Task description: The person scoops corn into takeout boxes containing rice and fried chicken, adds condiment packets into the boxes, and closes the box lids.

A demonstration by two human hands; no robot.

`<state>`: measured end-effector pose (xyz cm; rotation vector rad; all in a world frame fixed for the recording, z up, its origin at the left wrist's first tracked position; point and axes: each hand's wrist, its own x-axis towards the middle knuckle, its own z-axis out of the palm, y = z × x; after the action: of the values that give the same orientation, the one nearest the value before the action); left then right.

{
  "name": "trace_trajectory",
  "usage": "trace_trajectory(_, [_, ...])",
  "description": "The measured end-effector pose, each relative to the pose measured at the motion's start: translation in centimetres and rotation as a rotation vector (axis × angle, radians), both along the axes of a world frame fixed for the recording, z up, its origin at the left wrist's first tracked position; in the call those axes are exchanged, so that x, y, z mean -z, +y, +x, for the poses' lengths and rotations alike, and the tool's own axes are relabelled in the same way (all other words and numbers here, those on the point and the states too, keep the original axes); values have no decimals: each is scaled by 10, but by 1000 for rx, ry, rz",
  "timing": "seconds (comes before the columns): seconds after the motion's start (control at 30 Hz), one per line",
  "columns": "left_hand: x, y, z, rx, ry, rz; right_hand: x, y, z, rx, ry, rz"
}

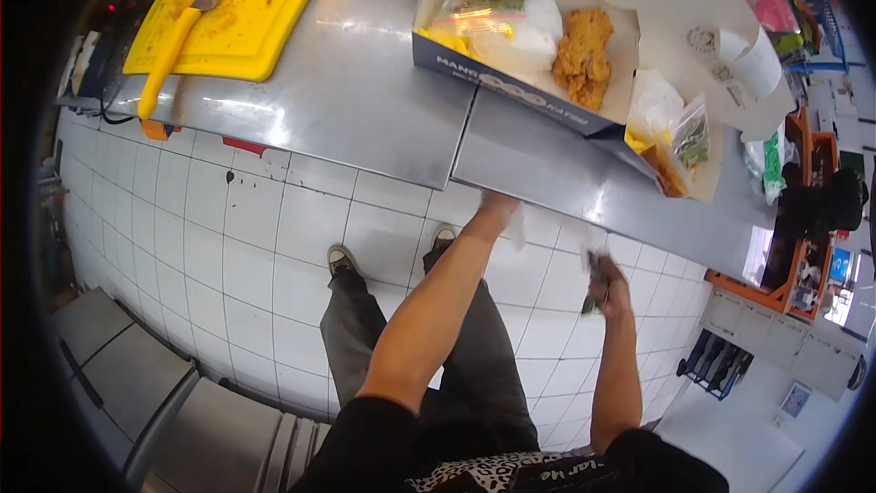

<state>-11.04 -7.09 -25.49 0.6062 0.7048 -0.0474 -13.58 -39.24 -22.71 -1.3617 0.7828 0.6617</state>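
Evidently, right of centre, the right hand (615, 287) holds a green item (592, 302), presumably off the counter (547, 160) for freer handling; left hand (498, 208) blurred, grip indeterminable.

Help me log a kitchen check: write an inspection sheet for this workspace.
Surface: steel counter, seam crossing it.
Job's things: long open box with fried chicken; smaller open box beside it.
Clutter: knife on crumb-strewn yellow board, handle past board's edge.
Left hand: blurred near counter edge, grip unclear.
Right hand: holding dark green packet.
Cables: dark cord-like loop at counter's left end.
Surroundings: white tiled floor, some dark spots.
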Motion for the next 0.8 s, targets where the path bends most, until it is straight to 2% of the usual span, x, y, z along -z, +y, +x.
trace_trajectory(0.07, [22,0,38,6,40,52,-11,-3,-31,5,28,-3])
trace_trajectory(0.1, [33,2,51,43,61,104,-14,1,-43,38,48,-6])
trace_trajectory(0.17, [53,4,65,184,96,269,-24,18,-58,-50,50,15])
trace_trajectory(0.2, [60,5,66,303,102,411,-24,25,-63,-76,75,23])
trace_trajectory(0.23, [69,4,62,489,53,686,-23,34,-67,-98,118,37])
trace_trajectory(0.27, [80,2,50,690,-78,1091,-29,56,-71,-150,134,10])
trace_trajectory(0.3, [80,-1,28,764,-190,1246,-38,84,-72,-205,151,-18])
trace_trajectory(0.33, [70,-2,-6,786,-284,1285,-47,106,-74,-243,148,17])
trace_trajectory(0.37, [20,11,-48,740,-141,919,-54,132,-74,-290,144,60])
trace_trajectory(0.43, [-24,46,-131,755,-111,477,-77,196,-78,-368,105,53])
trace_trajectory(0.5, [-46,83,-217,603,-135,811,-96,258,-84,-527,65,76])
trace_trajectory(0.57, [-93,138,-271,292,-12,310,-111,320,-106,-784,67,93])
trace_trajectory(0.67, [-123,235,-348,256,138,664,-140,414,-143,-1204,-21,6])
trace_trajectory(0.77, [-158,312,-417,-146,190,649,-151,494,-187,-1212,-73,17])
trace_trajectory(0.8, [-168,334,-442,-194,224,678,-150,517,-200,-1053,-1,101])
